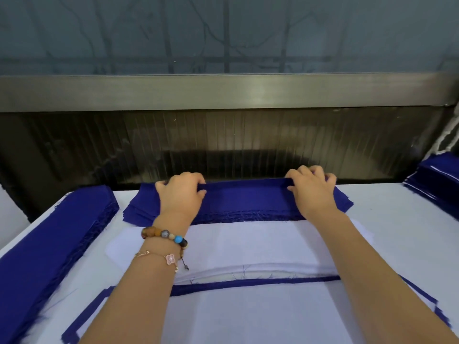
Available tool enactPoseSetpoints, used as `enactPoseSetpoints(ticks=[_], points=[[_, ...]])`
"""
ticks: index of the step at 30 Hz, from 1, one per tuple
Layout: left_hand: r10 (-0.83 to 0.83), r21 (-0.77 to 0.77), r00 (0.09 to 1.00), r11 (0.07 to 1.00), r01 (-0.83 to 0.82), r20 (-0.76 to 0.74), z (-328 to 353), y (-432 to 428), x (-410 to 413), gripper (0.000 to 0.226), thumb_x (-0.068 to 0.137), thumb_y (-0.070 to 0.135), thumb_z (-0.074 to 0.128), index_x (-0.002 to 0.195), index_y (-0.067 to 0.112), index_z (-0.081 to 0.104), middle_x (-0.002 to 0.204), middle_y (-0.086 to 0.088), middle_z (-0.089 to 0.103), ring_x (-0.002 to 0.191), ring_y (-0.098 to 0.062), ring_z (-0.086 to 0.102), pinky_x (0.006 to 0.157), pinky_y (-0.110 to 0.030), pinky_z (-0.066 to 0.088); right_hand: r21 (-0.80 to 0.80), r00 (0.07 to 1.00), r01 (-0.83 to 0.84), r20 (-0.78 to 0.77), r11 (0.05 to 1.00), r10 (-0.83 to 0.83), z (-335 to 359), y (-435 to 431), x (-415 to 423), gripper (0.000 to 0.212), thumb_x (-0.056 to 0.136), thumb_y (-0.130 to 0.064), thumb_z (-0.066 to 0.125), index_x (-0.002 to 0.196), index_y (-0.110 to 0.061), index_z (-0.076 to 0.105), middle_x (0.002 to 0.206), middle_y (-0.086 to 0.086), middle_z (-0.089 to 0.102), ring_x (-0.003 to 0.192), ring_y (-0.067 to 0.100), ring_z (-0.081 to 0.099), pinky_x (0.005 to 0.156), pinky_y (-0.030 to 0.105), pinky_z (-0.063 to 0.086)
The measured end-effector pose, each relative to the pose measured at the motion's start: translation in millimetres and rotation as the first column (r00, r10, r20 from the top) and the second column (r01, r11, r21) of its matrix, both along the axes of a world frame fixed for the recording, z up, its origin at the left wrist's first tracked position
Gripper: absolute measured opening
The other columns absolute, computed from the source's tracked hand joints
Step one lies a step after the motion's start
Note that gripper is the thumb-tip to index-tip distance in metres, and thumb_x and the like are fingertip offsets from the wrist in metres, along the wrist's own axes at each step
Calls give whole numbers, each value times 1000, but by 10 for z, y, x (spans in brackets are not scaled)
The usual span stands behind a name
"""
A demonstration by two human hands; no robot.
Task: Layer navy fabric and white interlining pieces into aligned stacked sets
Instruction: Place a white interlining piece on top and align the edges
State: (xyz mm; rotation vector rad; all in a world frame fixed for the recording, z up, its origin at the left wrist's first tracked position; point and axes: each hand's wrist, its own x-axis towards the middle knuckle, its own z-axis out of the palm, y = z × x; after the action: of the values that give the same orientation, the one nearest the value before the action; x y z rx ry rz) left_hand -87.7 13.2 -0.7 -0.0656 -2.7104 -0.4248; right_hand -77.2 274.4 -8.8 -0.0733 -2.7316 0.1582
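Observation:
A stack of navy fabric pieces lies at the far middle of the white table. My left hand and my right hand both curl their fingers over the far edge of its top piece, lifting that edge slightly. Just in front of the stack lies a pile of white interlining pieces. Nearest me sits a layered set, white interlining on top with a navy border showing around it.
A long navy stack runs along the table's left side. Another navy stack with white layers sits at the far right. A dark machine front with a metal rail rises right behind the table's far edge.

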Motion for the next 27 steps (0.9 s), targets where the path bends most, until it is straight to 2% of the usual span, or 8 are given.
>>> enactPoseSetpoints(ticks=[4,7,10,12,16,20,23,27], points=[[161,46,977,985,-169,140,135,-331,-20,5,91,26,64,94,30,64,103,3,64,108,-27,55,100,-51,27,-85,989,148,42,985,-145,19,304,0,22,97,-20,49,116,-27,57,119,1,52,120,27,34,100,46,25],[234,139,955,955,-261,184,150,-516,-1,14,89,25,67,104,25,67,113,-6,63,113,-33,52,93,-48,31,-157,966,258,66,953,-251,-31,511,-9,22,97,-17,48,116,-25,57,121,5,52,119,31,35,97,46,27],[295,152,928,931,-333,228,142,-622,14,30,88,30,69,116,23,64,122,-12,59,118,-38,49,102,-52,30,-281,948,318,77,906,-309,-103,635,-33,25,98,-24,51,122,-21,56,124,10,54,120,35,37,95,44,29],[307,162,923,923,-348,233,129,-647,19,36,87,33,70,119,20,63,122,-14,59,116,-40,50,100,-53,36,-392,946,321,86,862,-313,-149,670,-47,29,97,-30,53,123,-19,58,122,11,57,119,36,40,94,44,30],[348,129,922,920,-371,172,112,-593,40,39,87,32,70,121,15,62,115,-16,63,108,-39,57,82,-45,48,-423,932,347,60,837,-356,-196,710,-47,31,94,-38,57,116,-18,62,113,11,63,113,35,45,88,40,32],[370,133,925,916,-379,84,42,-536,66,26,92,17,63,117,10,64,112,-18,64,105,-39,58,81,-45,47,-331,928,319,-82,888,-364,-213,648,6,21,93,-30,60,107,-17,67,105,8,66,106,33,46,79,36,26],[337,236,942,915,-328,4,-7,-550,126,23,94,9,57,115,6,65,111,-21,64,105,-41,57,84,-46,46,-302,936,252,-164,919,-311,-151,632,83,20,94,-26,58,108,-16,67,105,8,67,107,33,47,83,38,30],[255,414,958,892,-181,-131,169,-620,237,20,95,9,57,111,4,67,105,-19,67,99,-37,60,80,-40,45,-435,929,107,-276,894,-246,83,713,231,22,95,-25,57,111,-11,63,102,12,69,97,35,59,81,42,45]])
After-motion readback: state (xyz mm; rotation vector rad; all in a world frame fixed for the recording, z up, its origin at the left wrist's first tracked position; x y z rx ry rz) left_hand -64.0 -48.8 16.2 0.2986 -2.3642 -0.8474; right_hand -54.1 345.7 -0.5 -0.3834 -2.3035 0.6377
